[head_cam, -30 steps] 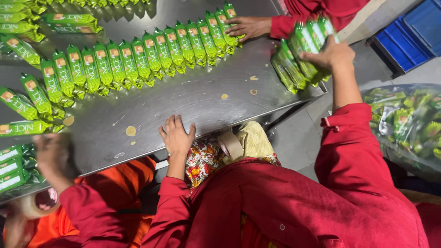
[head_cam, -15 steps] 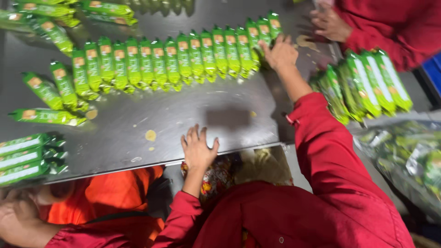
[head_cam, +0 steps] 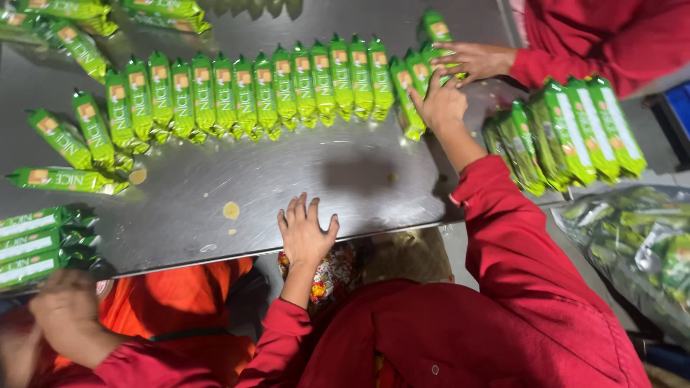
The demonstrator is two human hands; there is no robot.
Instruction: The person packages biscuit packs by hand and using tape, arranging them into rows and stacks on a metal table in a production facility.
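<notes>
Right hand (head_cam: 440, 102) just slid onto the far-right end of the packet row (head_cam: 259, 90).
Fingers curled on the last green packets, squaring them up; left hand (head_cam: 305, 231) lies flat and empty, bracing on the table's (head_cam: 302, 179) near edge.

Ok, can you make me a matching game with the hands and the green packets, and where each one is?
Things:
1. left hand
2. right hand
3. bundle of packets
4. co-worker's hand

Places:
A. at the right end of the long row of packets
B. flat on the bare metal table
C. at the table's right edge
D. top right, on the packets

Pairs: 1-B, 2-A, 3-C, 4-D
</notes>
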